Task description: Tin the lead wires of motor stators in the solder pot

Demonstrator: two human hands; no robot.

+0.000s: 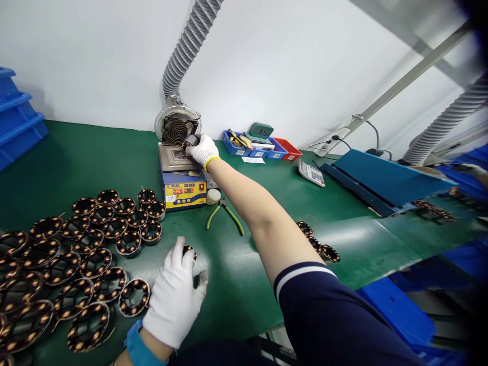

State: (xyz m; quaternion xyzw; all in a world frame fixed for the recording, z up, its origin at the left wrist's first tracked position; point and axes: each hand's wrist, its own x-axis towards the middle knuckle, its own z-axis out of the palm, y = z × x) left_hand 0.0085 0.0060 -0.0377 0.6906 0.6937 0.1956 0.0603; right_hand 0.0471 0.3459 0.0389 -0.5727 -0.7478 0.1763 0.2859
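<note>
My right hand point(203, 149), in a white glove, reaches far across the green bench and grips a wound stator ring point(190, 141) over the top of the blue and yellow solder pot point(183, 178). My left hand point(176, 294), also gloved, rests near the bench's front edge with its fingers curled over another stator ring point(189, 250). Several copper-wound stator rings point(76, 254) lie in rows to the left of that hand.
A fume fan point(177, 127) with a grey ribbed hose stands behind the pot. Green-handled cutters point(224, 214) lie beside it. Small parts bins point(263, 146), a calculator point(311, 173), a blue machine point(385, 183) and a few stators point(318, 244) sit to the right. Blue crates point(17, 119) stack far left.
</note>
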